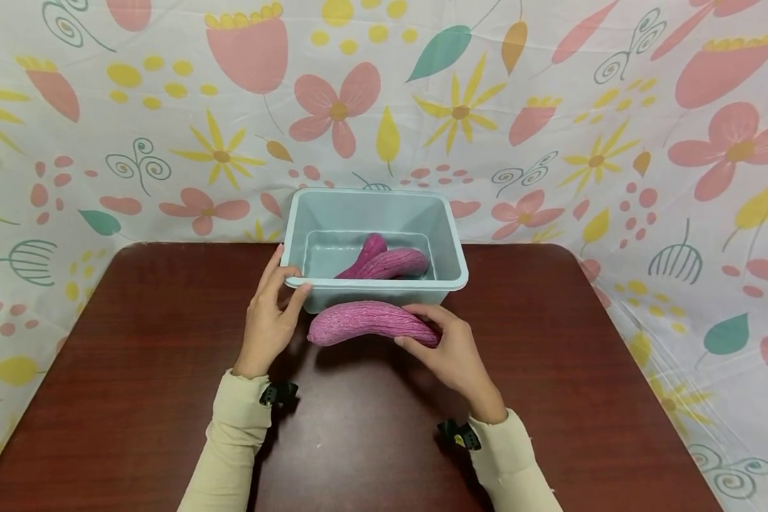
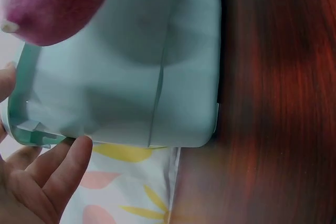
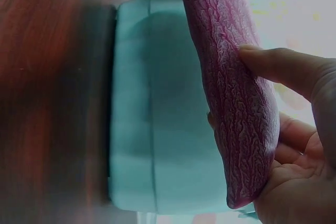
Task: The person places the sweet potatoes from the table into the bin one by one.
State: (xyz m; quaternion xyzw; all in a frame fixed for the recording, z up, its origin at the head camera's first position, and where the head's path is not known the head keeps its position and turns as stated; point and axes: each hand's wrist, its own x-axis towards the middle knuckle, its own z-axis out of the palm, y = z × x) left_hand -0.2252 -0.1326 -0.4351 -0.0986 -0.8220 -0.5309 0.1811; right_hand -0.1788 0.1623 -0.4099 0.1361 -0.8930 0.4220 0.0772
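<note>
A long, curved, purple-pink vegetable (image 1: 365,320) with wrinkled skin is held in front of the box. My right hand (image 1: 451,348) grips its narrower right end between thumb and fingers; the right wrist view shows the thumb (image 3: 283,66) on one side of it. The light blue plastic box (image 1: 377,295) stands on the table. My left hand (image 1: 272,320) holds the rim at its front left corner. Inside the box lie two similar vegetables (image 1: 397,263), partly hidden by the front wall. In the left wrist view, the held vegetable's blunt tip (image 2: 58,3) hangs near the box wall.
A dark red-brown table (image 1: 134,398) lies beneath everything. Behind the box hangs a white cloth (image 1: 371,71) printed with flowers and leaves, which also runs along both sides of the table. Black camera straps (image 1: 278,393) sit at both sleeve cuffs.
</note>
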